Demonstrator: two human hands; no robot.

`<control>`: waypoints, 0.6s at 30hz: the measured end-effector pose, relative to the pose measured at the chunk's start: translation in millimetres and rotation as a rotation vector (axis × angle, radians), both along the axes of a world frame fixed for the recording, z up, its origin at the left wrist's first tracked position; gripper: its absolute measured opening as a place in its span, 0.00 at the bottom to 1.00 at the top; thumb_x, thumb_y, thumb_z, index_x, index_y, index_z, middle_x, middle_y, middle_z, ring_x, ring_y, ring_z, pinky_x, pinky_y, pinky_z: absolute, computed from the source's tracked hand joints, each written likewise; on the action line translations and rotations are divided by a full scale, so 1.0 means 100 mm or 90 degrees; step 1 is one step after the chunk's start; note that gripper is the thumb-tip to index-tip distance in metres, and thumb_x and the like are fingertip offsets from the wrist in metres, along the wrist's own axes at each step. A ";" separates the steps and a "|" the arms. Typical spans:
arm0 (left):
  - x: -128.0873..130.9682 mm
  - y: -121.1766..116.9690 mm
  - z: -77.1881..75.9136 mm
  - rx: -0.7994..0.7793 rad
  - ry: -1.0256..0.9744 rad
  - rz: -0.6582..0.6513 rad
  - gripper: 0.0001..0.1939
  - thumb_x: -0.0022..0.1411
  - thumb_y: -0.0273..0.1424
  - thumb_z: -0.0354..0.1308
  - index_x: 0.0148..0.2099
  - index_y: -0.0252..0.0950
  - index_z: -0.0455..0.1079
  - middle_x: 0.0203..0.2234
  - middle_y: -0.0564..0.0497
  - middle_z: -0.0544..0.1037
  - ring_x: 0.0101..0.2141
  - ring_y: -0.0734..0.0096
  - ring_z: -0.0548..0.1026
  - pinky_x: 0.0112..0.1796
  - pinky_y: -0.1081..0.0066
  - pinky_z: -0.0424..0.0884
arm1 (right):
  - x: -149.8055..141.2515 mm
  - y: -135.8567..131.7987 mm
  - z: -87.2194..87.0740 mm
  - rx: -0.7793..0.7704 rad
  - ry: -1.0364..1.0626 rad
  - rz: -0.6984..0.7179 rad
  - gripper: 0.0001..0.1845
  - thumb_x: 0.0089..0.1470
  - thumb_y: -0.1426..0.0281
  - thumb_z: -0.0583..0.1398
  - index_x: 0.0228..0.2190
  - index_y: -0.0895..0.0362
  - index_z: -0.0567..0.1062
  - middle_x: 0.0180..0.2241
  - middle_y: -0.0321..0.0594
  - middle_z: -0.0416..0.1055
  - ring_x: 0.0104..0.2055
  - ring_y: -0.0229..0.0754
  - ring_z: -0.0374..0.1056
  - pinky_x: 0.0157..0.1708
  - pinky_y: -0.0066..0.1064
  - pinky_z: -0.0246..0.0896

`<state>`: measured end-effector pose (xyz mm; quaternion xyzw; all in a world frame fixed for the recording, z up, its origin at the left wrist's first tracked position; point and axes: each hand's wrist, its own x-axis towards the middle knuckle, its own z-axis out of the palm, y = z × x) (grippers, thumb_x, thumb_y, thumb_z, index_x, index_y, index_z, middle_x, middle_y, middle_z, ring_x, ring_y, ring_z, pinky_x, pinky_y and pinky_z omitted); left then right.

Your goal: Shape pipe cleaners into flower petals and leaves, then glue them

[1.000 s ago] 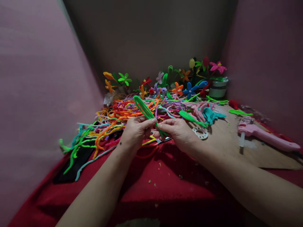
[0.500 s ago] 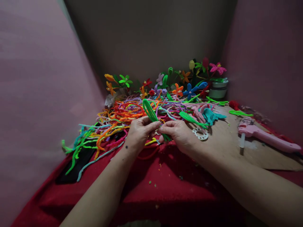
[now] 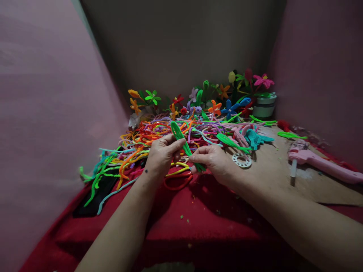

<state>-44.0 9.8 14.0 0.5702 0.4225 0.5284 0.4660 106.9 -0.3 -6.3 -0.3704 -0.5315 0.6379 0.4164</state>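
A bright green pipe-cleaner leaf (image 3: 178,133), bent into long narrow loops, is held slantwise between both hands. My left hand (image 3: 163,154) pinches its looped upper part between thumb and fingers. Lower down, my right hand (image 3: 209,158) is closed on the leaf's gathered end, with short green ends showing below the fingertips. A second green leaf (image 3: 231,141) lies just beyond my right hand. Under the hands rests a pair of scissors with red and yellow handles (image 3: 179,183); their blades are mostly hidden.
Loose coloured pipe cleaners (image 3: 153,132) heap across the table behind my hands. Fuzzy flowers and a pale pot (image 3: 264,105) stand at the back. To the right, a pink glue gun (image 3: 317,160) and a white ring (image 3: 242,160) lie on a brown board (image 3: 272,177). A black flat object (image 3: 90,200) lies left.
My left hand has slid up from the leaf's pinched base to its loops, which now look pressed narrower. The right hand keeps its grip on the lower end. The view has shifted slightly.
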 end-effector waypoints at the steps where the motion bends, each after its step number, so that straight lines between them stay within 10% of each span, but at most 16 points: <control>1: -0.01 0.00 0.00 -0.017 0.010 -0.010 0.10 0.49 0.34 0.61 0.29 0.33 0.67 0.12 0.60 0.61 0.13 0.85 0.56 0.15 0.79 0.49 | 0.00 0.00 0.00 0.007 -0.004 0.005 0.10 0.38 0.67 0.63 0.16 0.61 0.70 0.13 0.36 0.68 0.14 0.31 0.58 0.18 0.25 0.53; 18: -0.01 0.00 -0.02 -0.099 -0.040 -0.056 0.10 0.49 0.31 0.62 0.25 0.33 0.63 0.10 0.60 0.60 0.11 0.84 0.55 0.13 0.80 0.51 | -0.02 0.00 -0.06 0.021 -0.005 0.015 0.09 0.42 0.67 0.60 0.20 0.60 0.72 0.16 0.37 0.69 0.17 0.32 0.60 0.20 0.25 0.54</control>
